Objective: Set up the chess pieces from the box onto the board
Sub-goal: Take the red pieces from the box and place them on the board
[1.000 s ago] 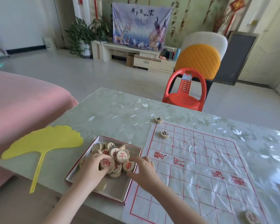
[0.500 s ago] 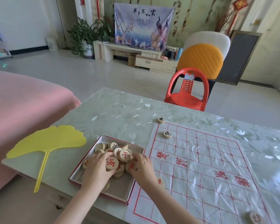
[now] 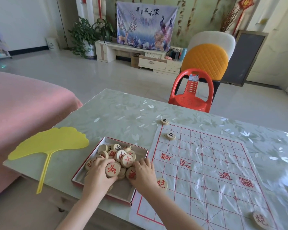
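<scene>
Four discs are out and the remainder boxed; setup judged barely begun

Item: board (image 3: 206, 171), filmed sheet with a red grid, flat on the tabletop (image 3: 123, 113), its left edge just beside the box (image 3: 140, 151)

Item: black disc (image 3: 164, 121) at the board's far left corner; black cannon (image 3: 171, 135) near it, a little way in; red cannon (image 3: 162, 184) on the near left of the grid, just beside the right hand (image 3: 144, 175); second red cannon (image 3: 260, 219) toward the near right corner

Item: heap of discs (image 3: 121, 156), wooden, red and black lettering mixed, overlapping in the box

Item: left hand (image 3: 98, 175), inside the box, grip curled round a red disc (image 3: 112, 170) at the heap's near side

Item: right hand, at the box's right side, fingers bent down against another red disc (image 3: 131, 174); the back of the hand hides the fingertips, so whether the grip pinches it cannot be told

Item: yellow fan (image 3: 48, 143), left of the box, apart from it

Handling note (judgement): the step in hand is drawing pieces from the heap. Take one disc per hand and lift it straight up, clear of the rim, so neighbours do not slide. Read the face before carrying it. Red belongs to the near half and black to the far. Seat each disc on a line crossing, not inside a square, and set it down gently, since the film looks slick and creased
</scene>
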